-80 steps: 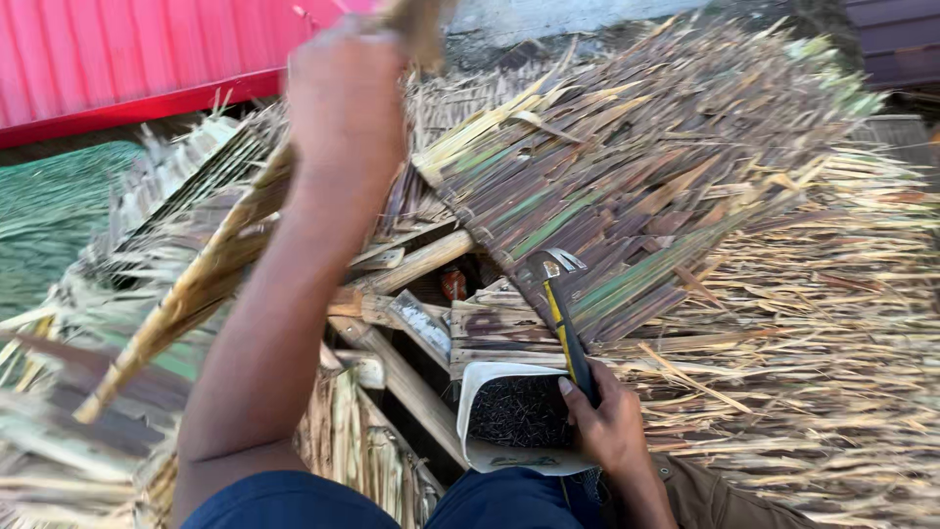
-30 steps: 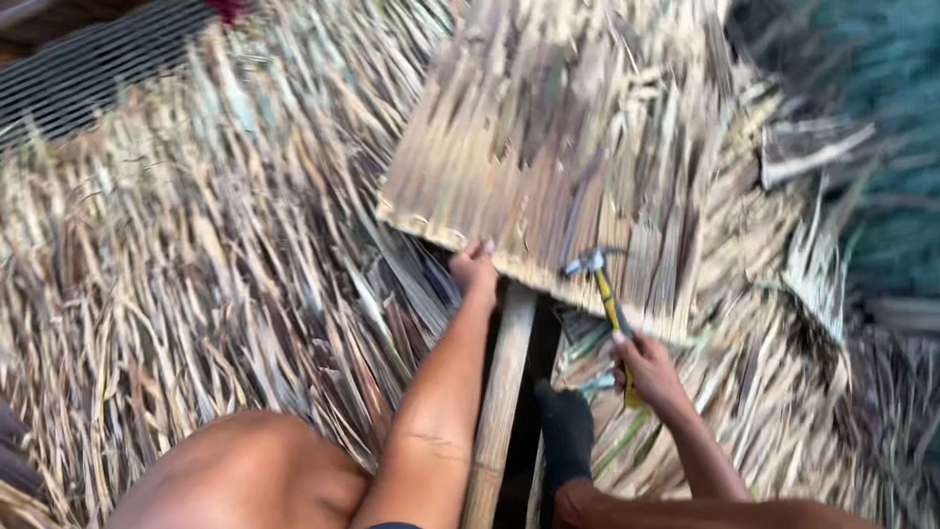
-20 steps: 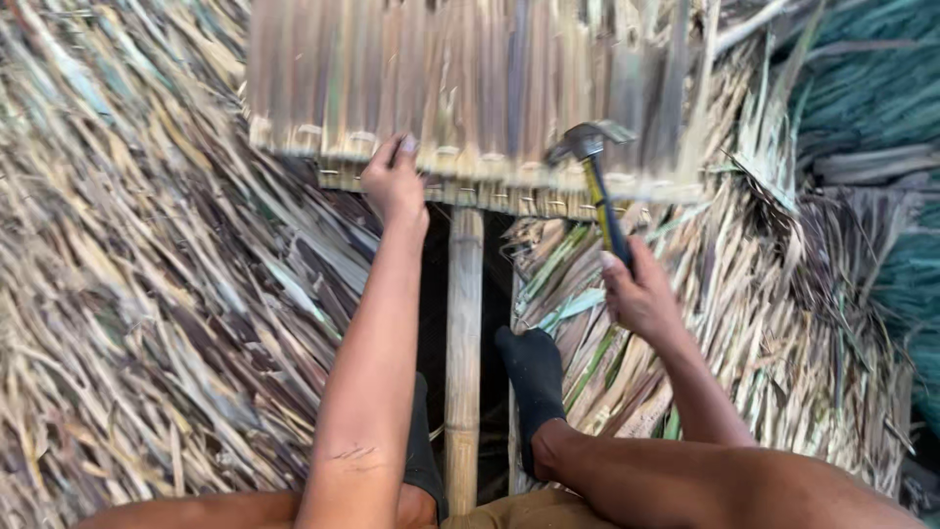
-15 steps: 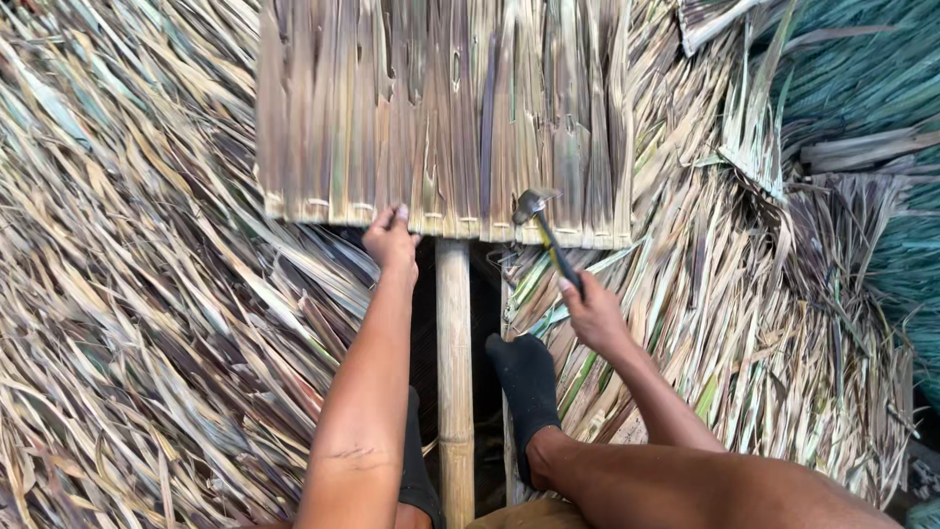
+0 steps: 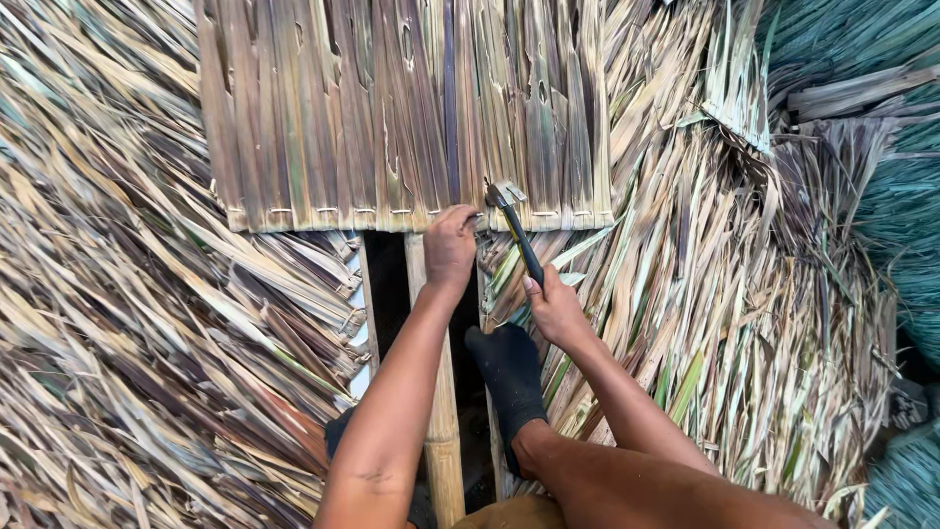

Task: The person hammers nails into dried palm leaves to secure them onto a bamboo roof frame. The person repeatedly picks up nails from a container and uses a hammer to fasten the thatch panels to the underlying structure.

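Pressing down on the lower stitched edge of the woven leaf panel (image 5: 401, 118), the left hand (image 5: 448, 245) has its fingers curled against that edge, pinching at a spot just beside the hammer head; whether something small sits between the fingertips is too fine to tell. The right hand (image 5: 555, 306), below and to the right of the panel's edge, is clenched around the dark handle of a hammer (image 5: 516, 233), whose metal head rests at the panel's bottom edge, touching or nearly touching it, right next to the left fingers. A bamboo pole (image 5: 438, 392) runs straight down from under the panel's lower edge, beneath the left forearm. A foot in a black sock (image 5: 509, 377) rests just right of the pole, below the panel. Loose dry thatch leaves (image 5: 127, 343) spread out on both sides of the panel, and greenish-blue leaves (image 5: 881, 127) lie off to the panel's far right.
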